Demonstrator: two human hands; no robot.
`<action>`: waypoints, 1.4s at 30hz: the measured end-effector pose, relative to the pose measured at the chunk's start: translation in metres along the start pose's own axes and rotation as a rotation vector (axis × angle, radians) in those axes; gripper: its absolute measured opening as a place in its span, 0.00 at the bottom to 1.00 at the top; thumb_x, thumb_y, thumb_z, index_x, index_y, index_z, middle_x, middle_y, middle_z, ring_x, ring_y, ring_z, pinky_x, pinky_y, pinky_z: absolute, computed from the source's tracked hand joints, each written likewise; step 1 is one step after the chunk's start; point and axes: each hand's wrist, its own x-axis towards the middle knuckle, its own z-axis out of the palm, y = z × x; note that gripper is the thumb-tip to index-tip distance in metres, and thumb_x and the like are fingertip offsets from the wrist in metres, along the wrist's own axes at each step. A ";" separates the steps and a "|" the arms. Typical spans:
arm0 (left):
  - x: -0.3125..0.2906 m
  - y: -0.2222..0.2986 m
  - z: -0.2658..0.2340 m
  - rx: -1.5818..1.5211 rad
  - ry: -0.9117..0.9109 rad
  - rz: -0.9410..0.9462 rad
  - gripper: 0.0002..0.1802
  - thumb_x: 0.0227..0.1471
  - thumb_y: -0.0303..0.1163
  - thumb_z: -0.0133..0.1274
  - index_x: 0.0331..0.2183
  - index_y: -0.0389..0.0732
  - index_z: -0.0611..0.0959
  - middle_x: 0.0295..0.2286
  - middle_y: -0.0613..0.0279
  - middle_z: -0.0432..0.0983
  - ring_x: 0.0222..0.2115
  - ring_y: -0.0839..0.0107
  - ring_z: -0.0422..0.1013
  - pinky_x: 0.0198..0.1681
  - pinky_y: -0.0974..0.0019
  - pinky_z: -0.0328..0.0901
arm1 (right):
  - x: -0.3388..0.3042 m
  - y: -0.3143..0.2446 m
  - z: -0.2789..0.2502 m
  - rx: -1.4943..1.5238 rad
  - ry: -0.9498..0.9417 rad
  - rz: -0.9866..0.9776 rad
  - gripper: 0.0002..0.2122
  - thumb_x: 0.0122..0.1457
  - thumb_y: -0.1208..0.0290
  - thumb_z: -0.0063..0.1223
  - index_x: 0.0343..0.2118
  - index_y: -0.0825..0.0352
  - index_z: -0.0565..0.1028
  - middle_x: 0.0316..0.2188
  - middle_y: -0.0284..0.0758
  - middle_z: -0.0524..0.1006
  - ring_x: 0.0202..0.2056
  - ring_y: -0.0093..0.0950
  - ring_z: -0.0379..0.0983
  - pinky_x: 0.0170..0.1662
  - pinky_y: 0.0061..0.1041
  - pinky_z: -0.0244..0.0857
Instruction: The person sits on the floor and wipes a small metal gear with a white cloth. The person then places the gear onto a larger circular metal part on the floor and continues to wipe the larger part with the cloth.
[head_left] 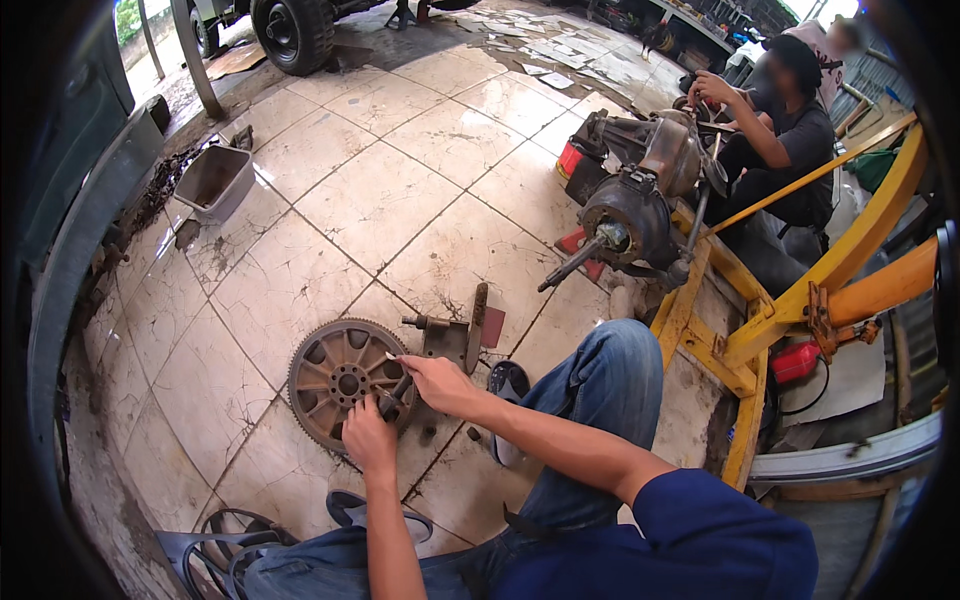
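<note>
A round, rust-brown flywheel (pixel 327 383) with a toothed rim lies flat on the tiles in front of me. Over its right side, my right hand (pixel 440 385) is closed round a dark, rod-like metal part (pixel 401 388). A small pale bit shows at its fingertips. My left hand (pixel 370 440) is beside the flywheel's hub, fingers bent at the lower end of that dark part. The fingers hide much of it, so its exact kind is unclear. Just beyond my right hand, a metal block with a stub shaft (pixel 440 337) lies next to a long, worn bar (pixel 477 330).
A large axle assembly (pixel 640 215) rests at the right, where another person (pixel 790 130) works. A yellow steel frame (pixel 745 345) stands near my right knee. A grey basin (pixel 217 185) sits at the far left. Beyond are a vehicle wheel (pixel 292 35) and scattered papers (pixel 565 50).
</note>
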 end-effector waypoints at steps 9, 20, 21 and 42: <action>-0.002 -0.003 -0.004 0.036 0.037 0.011 0.19 0.39 0.29 0.61 0.39 0.41 0.80 0.32 0.57 0.78 0.37 0.57 0.75 0.41 0.56 0.69 | 0.001 0.002 0.004 -0.046 0.022 -0.036 0.16 0.60 0.73 0.45 0.50 0.67 0.75 0.34 0.56 0.77 0.38 0.54 0.75 0.43 0.46 0.70; 0.003 0.000 -0.007 -0.021 0.025 0.025 0.21 0.36 0.26 0.60 0.39 0.40 0.81 0.36 0.56 0.80 0.38 0.57 0.76 0.40 0.57 0.70 | 0.008 0.019 0.005 -0.036 -0.080 0.161 0.16 0.67 0.67 0.41 0.55 0.62 0.73 0.27 0.49 0.77 0.28 0.42 0.74 0.35 0.37 0.67; 0.002 -0.001 -0.006 -0.011 0.015 0.016 0.21 0.36 0.26 0.60 0.39 0.40 0.81 0.36 0.56 0.80 0.38 0.57 0.76 0.41 0.57 0.70 | 0.007 0.015 0.007 -0.032 -0.042 0.109 0.16 0.67 0.68 0.41 0.55 0.62 0.73 0.27 0.49 0.76 0.28 0.43 0.74 0.35 0.37 0.67; 0.000 0.005 -0.011 0.014 -0.013 0.007 0.22 0.37 0.28 0.64 0.40 0.41 0.81 0.36 0.57 0.79 0.38 0.58 0.75 0.42 0.58 0.69 | -0.004 0.011 0.008 -0.044 0.053 0.014 0.13 0.65 0.70 0.42 0.50 0.67 0.73 0.32 0.52 0.78 0.36 0.53 0.74 0.39 0.48 0.67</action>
